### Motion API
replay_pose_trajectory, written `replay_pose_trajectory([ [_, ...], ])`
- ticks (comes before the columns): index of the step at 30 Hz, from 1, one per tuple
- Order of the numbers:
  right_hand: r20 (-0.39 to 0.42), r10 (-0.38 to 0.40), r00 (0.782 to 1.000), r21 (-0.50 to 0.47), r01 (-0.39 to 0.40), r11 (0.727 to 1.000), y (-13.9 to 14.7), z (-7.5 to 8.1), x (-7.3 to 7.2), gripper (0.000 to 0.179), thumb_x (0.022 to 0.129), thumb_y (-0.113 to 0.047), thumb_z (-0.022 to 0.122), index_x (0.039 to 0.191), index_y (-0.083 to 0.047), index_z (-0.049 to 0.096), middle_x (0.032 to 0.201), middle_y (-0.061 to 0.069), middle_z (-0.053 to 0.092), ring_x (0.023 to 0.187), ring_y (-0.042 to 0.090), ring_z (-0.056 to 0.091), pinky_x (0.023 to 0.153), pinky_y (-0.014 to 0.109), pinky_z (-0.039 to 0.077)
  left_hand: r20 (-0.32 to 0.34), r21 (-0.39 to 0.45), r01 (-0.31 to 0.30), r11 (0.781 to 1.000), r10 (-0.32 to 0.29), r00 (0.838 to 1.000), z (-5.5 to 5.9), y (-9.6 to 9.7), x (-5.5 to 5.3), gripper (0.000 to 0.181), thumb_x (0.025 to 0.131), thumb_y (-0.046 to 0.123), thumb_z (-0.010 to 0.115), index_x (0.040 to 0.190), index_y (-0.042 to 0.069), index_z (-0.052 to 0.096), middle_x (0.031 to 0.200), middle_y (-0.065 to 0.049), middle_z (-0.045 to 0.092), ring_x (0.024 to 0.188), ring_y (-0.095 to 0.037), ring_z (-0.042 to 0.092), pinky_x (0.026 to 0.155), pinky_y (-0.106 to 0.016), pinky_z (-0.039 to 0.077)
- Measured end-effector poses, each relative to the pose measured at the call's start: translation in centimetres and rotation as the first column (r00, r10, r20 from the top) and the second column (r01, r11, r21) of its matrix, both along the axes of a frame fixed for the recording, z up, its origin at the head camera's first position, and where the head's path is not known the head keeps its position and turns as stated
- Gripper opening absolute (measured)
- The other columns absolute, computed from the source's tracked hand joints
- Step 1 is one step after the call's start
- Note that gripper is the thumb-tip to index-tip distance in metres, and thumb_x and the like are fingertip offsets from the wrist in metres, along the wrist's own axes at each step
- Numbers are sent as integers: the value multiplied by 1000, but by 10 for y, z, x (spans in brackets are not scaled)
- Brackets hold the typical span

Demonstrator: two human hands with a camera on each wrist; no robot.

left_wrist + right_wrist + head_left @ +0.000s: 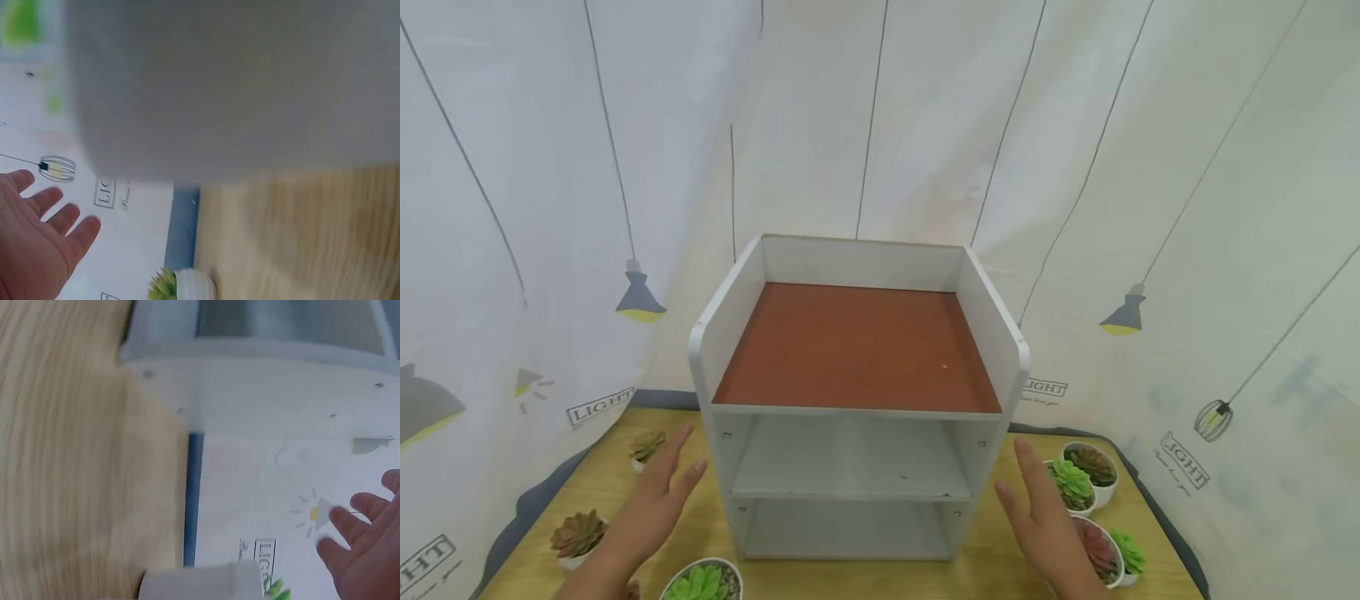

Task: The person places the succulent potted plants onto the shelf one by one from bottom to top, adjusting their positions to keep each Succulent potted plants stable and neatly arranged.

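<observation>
A small white shelf unit (846, 497) with a brown top panel stands on the wooden table in the middle of the head view. My left hand (651, 504) is held off its left side, fingers extended and nothing in them. On the opposite side my right hand (1045, 525) also has its fingers spread, with no object held. In the right wrist view the unit's side panel (262, 394) lies apart from the right fingers. A large blurred white shape (231, 94) fills the upper part of the left wrist view.
Potted succulents flank the unit. On the left are a far one (647, 447), a reddish one (578, 535) and a green one (702, 582) near the front. Several more, including a green one (1071, 483), cluster at the right. A printed curtain (865, 117) hangs behind the table (985, 542).
</observation>
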State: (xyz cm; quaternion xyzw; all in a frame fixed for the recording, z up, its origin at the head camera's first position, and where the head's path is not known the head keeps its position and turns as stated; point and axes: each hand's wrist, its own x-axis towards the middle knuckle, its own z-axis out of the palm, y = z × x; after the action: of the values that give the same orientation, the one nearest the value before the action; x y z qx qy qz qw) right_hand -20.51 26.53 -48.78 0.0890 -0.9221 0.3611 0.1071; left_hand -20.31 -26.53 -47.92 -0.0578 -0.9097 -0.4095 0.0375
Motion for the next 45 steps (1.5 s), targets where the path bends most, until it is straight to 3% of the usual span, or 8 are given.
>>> replay_pose_trajectory([
  [4,79,81,994,-208,-63,976,-7,8,5,67,112,-41,44,168,-21,13,174,16,15,155,47,26,119,69,33,-6,179,64,982,-63,998,10,10,8,65,114,42,30,168,13,8,170,-24,21,150,-50,30,112,-71,40],
  [10,56,142,988,-340,-115,933,-20,11,11,64,111,-25,49,167,-29,19,172,13,23,147,46,41,108,61,52,-70,248,84,965,-68,995,16,27,16,54,114,30,37,166,20,22,163,-12,39,133,3,46,105,-31,54],
  [15,65,137,988,-444,-95,891,-32,6,10,70,103,-22,65,164,-28,31,168,8,35,139,14,53,106,47,57,28,337,36,941,-48,998,23,34,15,66,109,34,53,166,23,21,168,-12,31,146,-30,44,109,-64,49],
  [19,91,141,986,-483,-80,872,-39,3,7,72,98,-25,73,160,-32,37,164,3,41,131,-6,52,102,34,59,118,336,-8,942,-33,992,28,34,16,73,107,41,58,167,22,20,170,-14,26,150,-45,36,112,-68,45],
  [27,106,48,993,-507,12,862,-53,4,5,65,97,-24,75,155,-29,47,156,8,53,142,35,51,99,38,61,125,331,-36,943,-6,992,25,36,16,73,100,47,67,161,25,35,165,-9,39,149,-40,40,109,-57,53],
  [31,103,33,994,-487,21,873,-58,3,6,57,101,-26,69,154,-32,48,156,4,52,143,35,50,100,46,61,150,323,-59,945,11,989,25,37,16,74,97,51,69,160,27,38,164,-8,42,149,-39,41,108,-54,54],
  [38,48,-77,996,-398,89,913,-64,4,12,48,101,-14,68,146,-29,59,144,4,64,126,27,63,84,28,64,170,315,-100,944,47,984,24,40,18,73,94,53,71,157,29,43,162,-7,45,150,-38,41,108,-53,55],
  [45,51,-152,987,-343,161,926,-68,15,17,46,99,-9,68,142,-22,64,142,8,66,125,31,66,80,28,65,165,318,-95,943,44,985,21,40,18,72,94,51,72,157,26,45,162,-9,45,150,-40,41,107,-51,56],
])
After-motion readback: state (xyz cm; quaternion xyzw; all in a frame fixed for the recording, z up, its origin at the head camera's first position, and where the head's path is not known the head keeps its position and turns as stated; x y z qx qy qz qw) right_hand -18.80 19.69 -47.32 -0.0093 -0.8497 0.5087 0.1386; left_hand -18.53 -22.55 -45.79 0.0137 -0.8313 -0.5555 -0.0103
